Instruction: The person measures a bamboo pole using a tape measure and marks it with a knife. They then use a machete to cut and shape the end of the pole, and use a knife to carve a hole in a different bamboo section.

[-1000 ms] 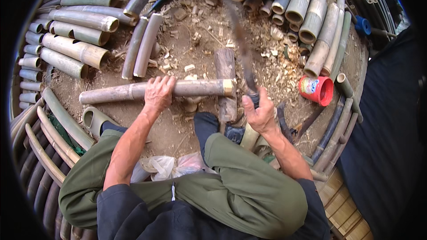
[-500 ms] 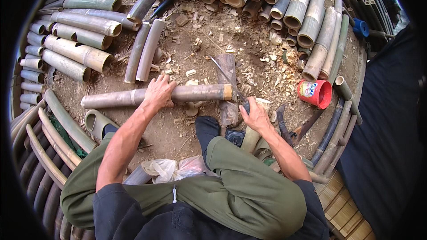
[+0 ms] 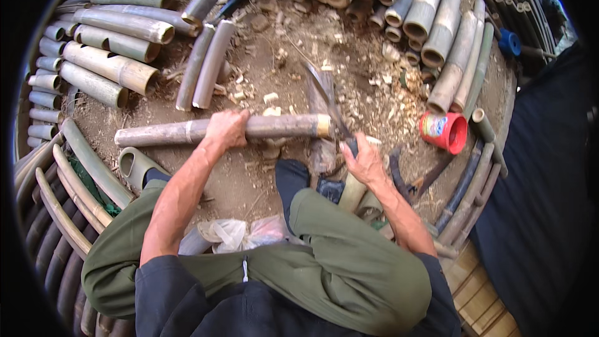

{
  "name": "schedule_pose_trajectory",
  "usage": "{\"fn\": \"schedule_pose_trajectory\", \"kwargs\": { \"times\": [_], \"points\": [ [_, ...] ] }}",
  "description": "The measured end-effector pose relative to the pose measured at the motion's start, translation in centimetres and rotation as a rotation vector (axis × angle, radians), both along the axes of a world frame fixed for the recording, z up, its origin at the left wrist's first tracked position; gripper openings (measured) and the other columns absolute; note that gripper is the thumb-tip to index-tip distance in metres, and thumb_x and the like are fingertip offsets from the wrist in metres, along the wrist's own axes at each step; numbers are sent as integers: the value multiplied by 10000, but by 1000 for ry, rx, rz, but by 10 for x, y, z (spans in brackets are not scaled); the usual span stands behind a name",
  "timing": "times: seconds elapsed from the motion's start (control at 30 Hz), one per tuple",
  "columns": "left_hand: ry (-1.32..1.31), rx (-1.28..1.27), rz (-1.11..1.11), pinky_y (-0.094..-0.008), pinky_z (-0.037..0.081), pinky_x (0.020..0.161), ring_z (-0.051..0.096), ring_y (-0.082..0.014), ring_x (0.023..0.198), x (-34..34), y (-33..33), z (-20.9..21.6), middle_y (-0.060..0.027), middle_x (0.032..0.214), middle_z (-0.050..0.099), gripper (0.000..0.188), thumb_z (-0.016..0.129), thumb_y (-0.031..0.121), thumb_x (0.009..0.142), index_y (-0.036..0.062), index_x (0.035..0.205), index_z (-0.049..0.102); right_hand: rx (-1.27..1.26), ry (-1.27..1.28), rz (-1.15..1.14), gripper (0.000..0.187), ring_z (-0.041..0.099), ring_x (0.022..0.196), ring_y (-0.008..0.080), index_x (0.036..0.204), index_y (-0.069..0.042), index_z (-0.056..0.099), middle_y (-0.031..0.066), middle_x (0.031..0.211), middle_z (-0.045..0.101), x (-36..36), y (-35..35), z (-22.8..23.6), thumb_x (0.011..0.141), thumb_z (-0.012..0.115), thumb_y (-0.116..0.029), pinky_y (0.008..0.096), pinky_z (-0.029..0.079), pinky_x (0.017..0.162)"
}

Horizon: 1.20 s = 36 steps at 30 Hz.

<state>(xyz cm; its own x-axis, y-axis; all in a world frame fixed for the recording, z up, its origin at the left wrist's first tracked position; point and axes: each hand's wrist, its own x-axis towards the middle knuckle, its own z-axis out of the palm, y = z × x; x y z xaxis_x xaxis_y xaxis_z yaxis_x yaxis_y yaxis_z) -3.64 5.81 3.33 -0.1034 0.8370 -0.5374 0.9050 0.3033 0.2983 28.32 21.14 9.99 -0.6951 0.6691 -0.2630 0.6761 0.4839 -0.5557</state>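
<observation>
- Dirt floor [image 3: 265, 50], bamboo tubes [image 3: 424, 6] on the far side.
- Left hand [image 3: 228, 128] curled round a bamboo pole [image 3: 284, 126].
- Right hand [image 3: 365, 162] clasping a machete [image 3: 326, 95] by its handle [image 3: 354, 146].

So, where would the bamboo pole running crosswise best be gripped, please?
Probably around its middle, coming from above and the near side: the bamboo pole is round, runs crosswise, and its right end is beside the knife. The left hand grips it there.
</observation>
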Motion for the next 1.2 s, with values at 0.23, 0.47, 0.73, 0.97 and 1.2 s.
{"fn": "schedule_pose_trajectory", "kwargs": {
  "times": [0.23,0.47,0.73,0.97,1.2],
  "points": [
    [23,30,13,-429,585,761,696,-329,884,2,3,-8,-157,929,693,382,746,120,663,49,1002,585,92,41,-10,426,665,707,457,1210,-8,469,250,810,668,10,-11,-24,966,591,-335,487,521,594],
    [55,115,28,-433,566,786,683,-330,906,3,-18,-8,-163,913,679,269,678,78,705,48,954,580,48,312,-115,395,644,642,427,1127,19,526,230,705,622,-25,-5,19,952,619,-322,443,501,555],
    [91,143,7,-437,523,861,638,-319,999,9,-3,-10,-143,1008,648,429,708,76,683,70,1085,558,-205,-10,-165,385,658,702,402,1099,-18,537,219,700,615,25,1,-45,948,605,-365,496,491,653],
    [130,272,-72,-454,437,971,550,-304,1119,37,0,-4,-114,1126,573,679,801,180,680,89,1275,487,317,-169,-284,516,577,1007,407,1309,39,444,279,1194,519,44,27,-44,915,628,-238,461,512,845],
    [9,451,40,-478,407,1034,478,-319,1153,82,-26,14,-188,1234,477,587,711,351,865,52,1313,476,214,-287,180,734,473,1189,380,1341,23,442,207,1255,488,75,-127,-43,726,757,-226,484,362,1077]
  ]
}}
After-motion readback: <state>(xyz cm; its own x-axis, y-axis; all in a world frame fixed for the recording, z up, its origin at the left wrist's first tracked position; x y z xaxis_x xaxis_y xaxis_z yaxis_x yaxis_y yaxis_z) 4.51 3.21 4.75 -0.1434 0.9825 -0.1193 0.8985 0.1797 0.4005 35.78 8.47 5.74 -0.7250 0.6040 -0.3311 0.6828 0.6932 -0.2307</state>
